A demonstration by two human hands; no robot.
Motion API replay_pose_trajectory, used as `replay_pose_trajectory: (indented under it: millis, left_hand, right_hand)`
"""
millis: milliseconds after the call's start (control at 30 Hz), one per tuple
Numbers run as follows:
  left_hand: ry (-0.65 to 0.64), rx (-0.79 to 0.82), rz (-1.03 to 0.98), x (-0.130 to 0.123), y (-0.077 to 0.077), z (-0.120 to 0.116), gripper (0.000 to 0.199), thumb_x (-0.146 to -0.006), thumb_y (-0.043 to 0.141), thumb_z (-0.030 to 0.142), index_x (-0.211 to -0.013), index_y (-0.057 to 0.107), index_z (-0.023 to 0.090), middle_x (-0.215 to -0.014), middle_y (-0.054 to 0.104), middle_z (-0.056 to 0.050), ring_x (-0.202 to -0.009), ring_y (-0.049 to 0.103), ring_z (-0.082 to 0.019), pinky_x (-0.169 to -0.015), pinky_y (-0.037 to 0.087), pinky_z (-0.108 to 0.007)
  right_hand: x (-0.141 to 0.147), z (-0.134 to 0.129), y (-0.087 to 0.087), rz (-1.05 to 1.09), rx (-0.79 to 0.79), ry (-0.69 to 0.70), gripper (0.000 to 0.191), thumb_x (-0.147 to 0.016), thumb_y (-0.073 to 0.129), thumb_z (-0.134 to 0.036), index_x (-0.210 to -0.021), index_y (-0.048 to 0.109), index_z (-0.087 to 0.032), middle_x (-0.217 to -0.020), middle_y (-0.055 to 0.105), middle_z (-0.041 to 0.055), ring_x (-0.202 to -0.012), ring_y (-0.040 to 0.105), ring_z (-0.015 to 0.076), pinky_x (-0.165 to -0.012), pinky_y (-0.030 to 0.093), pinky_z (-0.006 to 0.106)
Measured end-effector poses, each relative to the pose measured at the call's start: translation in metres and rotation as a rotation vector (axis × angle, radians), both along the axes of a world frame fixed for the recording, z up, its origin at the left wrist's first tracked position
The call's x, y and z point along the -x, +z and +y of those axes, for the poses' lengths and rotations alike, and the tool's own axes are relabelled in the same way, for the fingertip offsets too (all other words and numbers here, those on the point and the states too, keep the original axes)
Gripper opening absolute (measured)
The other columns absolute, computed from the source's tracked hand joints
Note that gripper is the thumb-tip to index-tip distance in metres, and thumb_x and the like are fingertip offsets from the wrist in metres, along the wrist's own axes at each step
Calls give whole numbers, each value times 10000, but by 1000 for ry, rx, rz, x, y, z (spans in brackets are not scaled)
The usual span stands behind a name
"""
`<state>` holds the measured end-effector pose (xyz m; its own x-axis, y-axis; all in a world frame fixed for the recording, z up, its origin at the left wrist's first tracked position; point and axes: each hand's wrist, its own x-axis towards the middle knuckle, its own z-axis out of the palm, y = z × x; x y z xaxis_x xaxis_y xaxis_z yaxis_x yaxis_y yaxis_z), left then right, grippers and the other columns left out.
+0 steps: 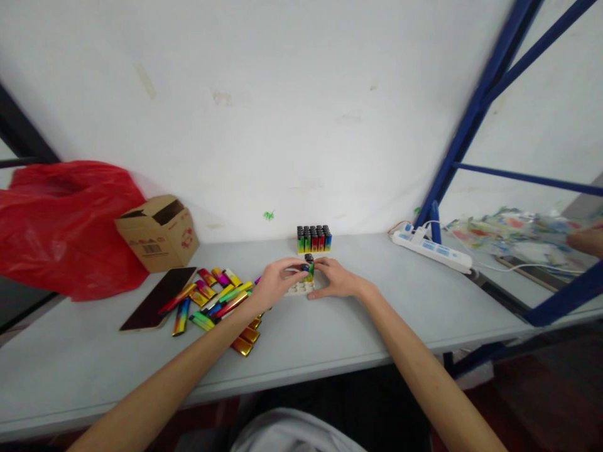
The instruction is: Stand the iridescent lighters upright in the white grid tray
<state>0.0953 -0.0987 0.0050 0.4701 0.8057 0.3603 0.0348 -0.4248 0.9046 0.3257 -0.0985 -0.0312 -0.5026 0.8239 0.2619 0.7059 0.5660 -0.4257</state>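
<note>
My left hand [279, 281] pinches a lighter [305, 269] with a dark top between thumb and fingers. It is over a small white holed tray [300, 289], whose front holes show bare. Green and yellow lighters [311, 270] with black tops stand upright at the tray's right side, partly hidden by my fingers. My right hand [334, 279] is curled round the right end of the tray, its thumb low by the front corner and its fingertips by the standing lighters. Left of the tray lies a loose heap of shiny multicoloured lighters [221, 298], partly behind my left forearm.
A block of upright lighters [314, 240] stands by the wall. At left are a dark phone-like slab [157, 300], an open cardboard box [160, 235] and a red plastic bag [80, 232]. A white power strip [433, 251] lies right, near the blue frame [464, 135]. Another person's hand [586, 242] shows far right.
</note>
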Motion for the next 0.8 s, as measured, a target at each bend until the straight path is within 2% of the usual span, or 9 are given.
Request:
replay_pose_trajectory:
  millis: [100, 233, 333, 667, 733, 800]
  left_hand:
    - [7, -1, -6, -4, -2, -3, 213, -783, 793, 281, -978, 794, 196, -1060, 724, -108, -1018, 648, -260, -933, 528, -366]
    - [62, -18, -5, -7, -2, -6, 211, -750, 822, 254, -955, 801, 207, -972, 693, -102, -941, 626, -242, -849, 532, -325]
    - [58, -43, 36, -7, -2, -6, 212, -762, 811, 264, -967, 799, 212, -941, 698, -92, -891, 625, -236, -804, 532, -314]
    - [46, -166, 163, -9, -4, -5, 178, -824, 746, 297, -985, 765, 223, -971, 721, -96, -843, 638, -246, -821, 518, -352]
    - [42, -166, 175, -9, -4, -6, 241, -822, 747, 290, -1059, 737, 243, -945, 724, -72, -817, 639, -238, -833, 507, -351]
    - [32, -175, 197, -6, -2, -5, 407, -817, 756, 292, -1215, 672, 276, -929, 721, -46, -811, 641, -228, -827, 498, -334]
  right_hand:
    - [0, 1, -2, 8, -8, 5, 903, -685, 818, -650, -1408, 548, -181, -1399, 538, 170, -1312, 507, 348, -1149, 369, 510]
    - [0, 1, -3, 15, -12, 0, 888, -684, 820, -647, -1402, 554, -198, -1400, 537, 163, -1310, 505, 347, -1140, 377, 513]
    - [0, 1, -2, 3, -16, 8, 860, -690, 819, -641, -1386, 567, -204, -1396, 538, 155, -1312, 503, 342, -1147, 373, 506]
    - [0, -1, 0, -10, -11, -1, 837, -701, 816, -634, -1368, 572, -191, -1394, 530, 163, -1310, 504, 346, -1140, 380, 516]
    - [0, -1, 0, -18, -12, 6, 828, -711, 811, -629, -1368, 572, -186, -1390, 533, 165, -1306, 508, 344, -1135, 385, 513]
    - [0, 0, 0, -22, -15, 12, 821, -719, 808, -622, -1370, 571, -181, -1392, 536, 169, -1303, 510, 344, -1132, 387, 514]
